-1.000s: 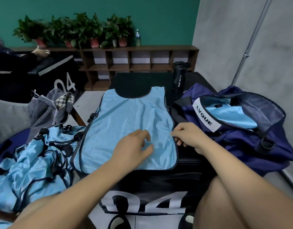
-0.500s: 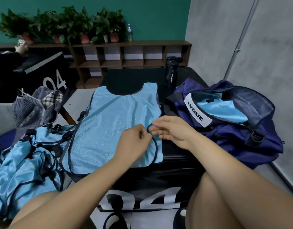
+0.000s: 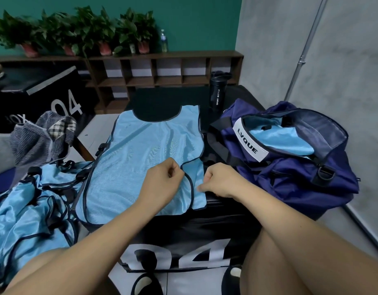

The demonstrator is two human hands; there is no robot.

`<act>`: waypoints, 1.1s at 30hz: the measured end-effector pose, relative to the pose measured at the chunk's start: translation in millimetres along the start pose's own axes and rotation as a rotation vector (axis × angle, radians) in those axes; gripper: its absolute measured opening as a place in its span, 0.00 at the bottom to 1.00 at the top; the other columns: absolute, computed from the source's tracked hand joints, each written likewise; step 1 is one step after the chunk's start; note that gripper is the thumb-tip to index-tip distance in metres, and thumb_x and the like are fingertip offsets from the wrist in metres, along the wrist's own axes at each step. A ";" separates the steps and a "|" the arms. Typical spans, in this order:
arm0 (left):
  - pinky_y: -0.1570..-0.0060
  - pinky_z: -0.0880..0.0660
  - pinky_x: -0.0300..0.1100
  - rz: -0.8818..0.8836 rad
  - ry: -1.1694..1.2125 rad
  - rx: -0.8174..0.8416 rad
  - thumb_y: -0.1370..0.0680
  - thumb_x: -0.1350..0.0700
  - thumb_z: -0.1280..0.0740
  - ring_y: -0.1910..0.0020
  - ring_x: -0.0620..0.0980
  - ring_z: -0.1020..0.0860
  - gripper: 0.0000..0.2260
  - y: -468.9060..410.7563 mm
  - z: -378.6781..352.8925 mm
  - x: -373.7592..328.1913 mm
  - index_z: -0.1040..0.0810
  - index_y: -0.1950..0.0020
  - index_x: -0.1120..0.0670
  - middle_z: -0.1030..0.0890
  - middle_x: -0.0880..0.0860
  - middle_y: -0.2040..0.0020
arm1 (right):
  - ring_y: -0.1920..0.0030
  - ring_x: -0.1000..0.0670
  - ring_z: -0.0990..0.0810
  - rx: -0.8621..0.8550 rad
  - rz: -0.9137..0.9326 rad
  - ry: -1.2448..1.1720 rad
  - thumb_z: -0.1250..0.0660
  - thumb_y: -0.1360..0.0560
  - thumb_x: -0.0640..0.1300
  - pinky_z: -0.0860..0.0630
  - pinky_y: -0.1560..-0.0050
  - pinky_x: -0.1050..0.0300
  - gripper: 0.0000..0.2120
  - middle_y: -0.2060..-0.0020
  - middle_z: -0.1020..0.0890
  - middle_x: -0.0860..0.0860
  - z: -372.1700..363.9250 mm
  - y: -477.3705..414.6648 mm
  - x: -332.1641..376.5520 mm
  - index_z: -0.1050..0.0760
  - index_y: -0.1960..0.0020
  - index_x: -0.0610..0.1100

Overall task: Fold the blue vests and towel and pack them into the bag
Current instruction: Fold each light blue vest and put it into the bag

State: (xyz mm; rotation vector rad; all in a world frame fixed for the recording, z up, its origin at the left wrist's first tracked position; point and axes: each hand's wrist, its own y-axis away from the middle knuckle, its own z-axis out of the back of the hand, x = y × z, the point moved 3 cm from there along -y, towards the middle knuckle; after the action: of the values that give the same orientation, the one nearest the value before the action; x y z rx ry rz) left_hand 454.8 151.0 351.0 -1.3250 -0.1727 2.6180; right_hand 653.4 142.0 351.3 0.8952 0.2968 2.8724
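Sky-blue mesh lay in a tangled pile (image 3: 30, 209) at the far left, dark straps looped through it, with a striped cloth (image 3: 41, 137) heaped behind.

Just right of that, one vest (image 3: 145, 154) lay flat on a black box (image 3: 183, 228), its neck hole away from the person. The left hand (image 3: 162, 186) pinched the dark trim along the vest's right side, fingers curled tight. The right hand (image 3: 222, 180), just beside it, pinched the lower right flap of the same vest.

This looked like the first lengthwise fold. Done well, both pinches would carry that side across together, trim kept taut so the slippery cloth would not bunch, then land it square on the far edge before smoothing.

Farther right stood a black bottle (image 3: 218, 90), then the navy bag (image 3: 301, 177), unzipped, a folded vest (image 3: 286, 141) already inside.

A dark box (image 3: 34, 81) at back left read "04"; the near box also read "04". The bottle read "SPORT BOTTLE", and the bag's white label (image 3: 250, 143) read "LVQUE".
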 end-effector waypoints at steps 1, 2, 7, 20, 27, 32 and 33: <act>0.63 0.26 0.43 -0.006 0.016 -0.016 0.20 0.54 0.34 0.68 0.44 0.27 0.07 -0.3 1.1 -0.4 0.25 0.58 0.51 0.21 0.51 0.65 | 0.61 0.48 0.18 -0.006 0.014 0.018 0.20 0.29 0.49 0.20 0.56 0.52 0.13 0.61 0.14 0.49 -3.2 -0.1 1.2 0.17 0.55 0.40; 0.64 0.27 0.41 -0.008 0.039 -0.033 0.19 0.54 0.35 0.68 0.44 0.27 0.07 -0.5 2.9 -0.7 0.26 0.58 0.51 0.21 0.51 0.65 | 0.59 0.49 0.18 -0.013 0.026 0.012 0.20 0.29 0.47 0.21 0.55 0.54 0.10 0.60 0.14 0.51 -5.4 0.5 2.1 0.16 0.55 0.41; 0.66 0.30 0.36 -0.013 0.119 -0.105 0.19 0.58 0.36 0.68 0.44 0.28 0.06 2.0 8.3 -0.9 0.27 0.56 0.52 0.21 0.53 0.64 | 0.66 0.51 0.22 -0.052 0.028 -0.260 0.26 0.28 0.43 0.23 0.61 0.55 0.07 0.65 0.19 0.53 -5.7 -0.4 2.8 0.22 0.58 0.42; 0.57 0.25 0.45 -0.188 0.042 -0.014 0.19 0.58 0.34 0.61 0.49 0.21 0.07 10.9 -6.5 -5.1 0.28 0.52 0.47 0.20 0.49 0.61 | 0.75 0.54 0.29 0.154 -0.087 -0.892 0.29 0.23 0.33 0.40 0.70 0.56 0.10 0.72 0.24 0.52 -0.6 5.1 4.3 0.28 0.52 0.46; 0.54 0.23 0.47 -0.339 -0.017 0.062 0.18 0.56 0.33 0.58 0.49 0.20 0.07 15.4 -12.3 -13.5 0.27 0.46 0.45 0.20 0.45 0.57 | 0.70 0.49 0.23 0.202 -0.061 -1.079 0.34 0.21 0.30 0.29 0.71 0.60 0.11 0.65 0.19 0.46 -1.8 -0.1 4.3 0.26 0.54 0.45; 0.50 0.23 0.44 -0.400 -0.080 0.135 0.22 0.44 0.28 0.52 0.45 0.21 0.10 21.5 -20.2 -15.0 0.27 0.47 0.42 0.22 0.42 0.51 | 0.70 0.51 0.24 0.156 -0.069 -1.088 0.34 0.22 0.28 0.26 0.73 0.61 0.11 0.66 0.21 0.46 -0.4 -0.8 0.4 0.23 0.47 0.42; 0.50 0.23 0.45 -0.413 -0.096 0.132 0.22 0.44 0.28 0.52 0.45 0.22 0.10 21.7 -21.2 -13.7 0.27 0.47 0.42 0.22 0.41 0.51 | 0.70 0.51 0.24 0.161 -0.078 -1.090 0.33 0.21 0.28 0.26 0.73 0.61 0.11 0.65 0.21 0.45 -0.1 -0.6 -0.7 0.23 0.46 0.42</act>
State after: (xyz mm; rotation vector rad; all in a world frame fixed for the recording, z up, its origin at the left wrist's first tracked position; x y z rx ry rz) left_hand 477.1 127.0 345.0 -0.9974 -0.2524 2.2990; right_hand 654.0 142.5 350.8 2.1803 0.3990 1.8916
